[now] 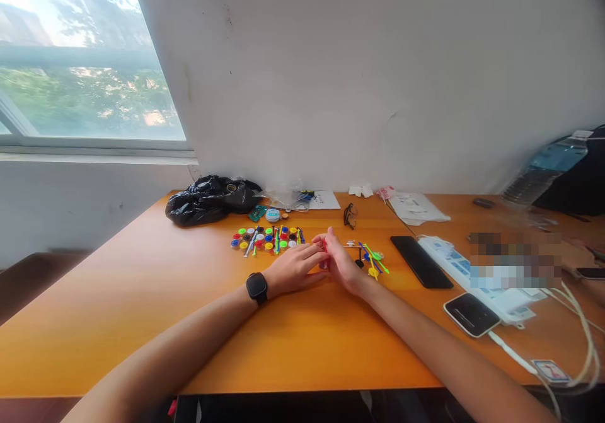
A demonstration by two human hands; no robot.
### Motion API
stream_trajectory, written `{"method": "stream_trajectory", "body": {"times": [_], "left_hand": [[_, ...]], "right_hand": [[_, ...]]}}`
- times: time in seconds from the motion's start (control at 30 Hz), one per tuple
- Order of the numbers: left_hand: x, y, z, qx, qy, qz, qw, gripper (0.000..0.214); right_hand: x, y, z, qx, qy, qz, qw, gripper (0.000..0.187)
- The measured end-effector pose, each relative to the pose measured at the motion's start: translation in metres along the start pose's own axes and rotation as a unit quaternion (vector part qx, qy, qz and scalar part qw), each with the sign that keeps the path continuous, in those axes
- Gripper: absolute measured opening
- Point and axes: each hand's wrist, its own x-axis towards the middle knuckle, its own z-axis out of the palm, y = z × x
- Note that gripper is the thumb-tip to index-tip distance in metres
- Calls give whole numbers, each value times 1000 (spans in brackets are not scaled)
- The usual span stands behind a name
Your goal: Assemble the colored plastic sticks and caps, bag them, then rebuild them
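My left hand (297, 266) and my right hand (344, 264) meet at the middle of the orange table (142, 309), fingers pressed together around a small red piece (324, 251). Most of that piece is hidden between the fingers. A black watch (256, 287) sits on my left wrist. Just beyond my left hand lies a cluster of several small coloured round caps and sticks (267, 238). To the right of my right hand lie a few more coloured sticks (373, 260).
A black plastic bag (210, 198) lies at the back left. Glasses (349, 215), papers (416, 208), a black phone (420, 261), a power strip (477, 278) and a second phone on a cable (471, 314) are to the right. A wall stands behind the table.
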Motion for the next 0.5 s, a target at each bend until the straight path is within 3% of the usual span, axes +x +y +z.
{"method": "stream_trajectory", "body": {"times": [0.1,0.2,0.3,0.5], "left_hand": [[-2,-2,4,-2,11,-6,1000,18],[-4,-5,7,2,31,-31,999,13],[-5,-7,8,-4,38,-54,998,13],[-5,-9,7,9,32,-85,996,12]], "right_hand": [[-1,-3,-1,25,-12,39,999,45],[1,-5,-6,11,-3,27,1000,31],[2,-5,-14,-26,-42,18,999,21],[3,-4,-20,-92,-64,-8,994,19]]}}
